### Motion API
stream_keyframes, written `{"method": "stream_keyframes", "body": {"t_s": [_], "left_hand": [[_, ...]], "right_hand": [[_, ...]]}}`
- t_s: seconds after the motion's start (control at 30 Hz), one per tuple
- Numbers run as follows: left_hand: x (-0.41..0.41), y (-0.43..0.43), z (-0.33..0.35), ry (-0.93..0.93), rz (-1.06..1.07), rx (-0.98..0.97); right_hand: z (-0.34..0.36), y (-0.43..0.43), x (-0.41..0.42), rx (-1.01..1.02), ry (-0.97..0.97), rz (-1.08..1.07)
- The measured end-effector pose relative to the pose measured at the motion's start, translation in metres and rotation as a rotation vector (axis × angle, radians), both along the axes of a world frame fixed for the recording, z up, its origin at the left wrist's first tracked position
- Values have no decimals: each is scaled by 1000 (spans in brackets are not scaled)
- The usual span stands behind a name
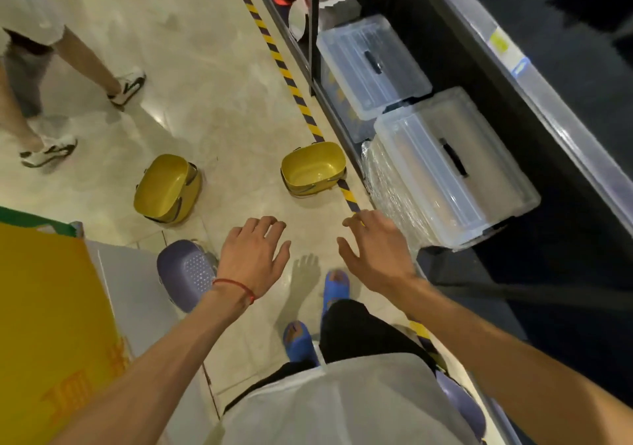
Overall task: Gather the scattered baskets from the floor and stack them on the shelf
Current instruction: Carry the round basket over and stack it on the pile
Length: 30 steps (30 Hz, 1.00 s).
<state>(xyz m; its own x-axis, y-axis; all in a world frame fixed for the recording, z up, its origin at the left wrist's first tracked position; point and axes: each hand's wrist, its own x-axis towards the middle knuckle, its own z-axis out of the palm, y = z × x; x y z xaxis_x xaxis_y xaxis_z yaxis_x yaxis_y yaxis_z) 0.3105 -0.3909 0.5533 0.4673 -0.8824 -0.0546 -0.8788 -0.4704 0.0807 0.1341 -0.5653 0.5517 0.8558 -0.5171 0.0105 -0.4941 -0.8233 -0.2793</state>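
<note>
Two yellow baskets stand on the tiled floor ahead of me: one [166, 189] to the left, tilted, and one [313, 169] upright beside the striped floor tape. A purple perforated basket [186, 271] lies on the floor just left of my left wrist. Another purple basket [460, 402] shows partly at the lower right behind my body. My left hand [255, 254] and my right hand [375, 247] are both stretched forward, fingers spread, holding nothing. The dark shelf [342, 122] runs along the right side.
Two clear lidded plastic bins [373, 64] [452, 167] sit on the bottom shelf, with wrapped goods under the nearer one. Another person's legs and sneakers [48, 151] stand at the upper left. A yellow and white display [51, 324] fills the lower left.
</note>
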Motion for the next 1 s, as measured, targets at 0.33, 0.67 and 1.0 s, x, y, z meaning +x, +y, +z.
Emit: {"method": "stream_keyframes", "body": {"t_s": [0.33, 0.67, 1.0], "left_hand": [[128, -135, -22, 15, 84, 48], [228, -214, -72, 127, 247, 82], [302, -251, -220, 256, 249, 140]], "right_hand": [[-42, -149, 125, 60, -1, -17], [-86, -239, 234, 90, 144, -20], [-229, -296, 303, 124, 283, -155]]}}
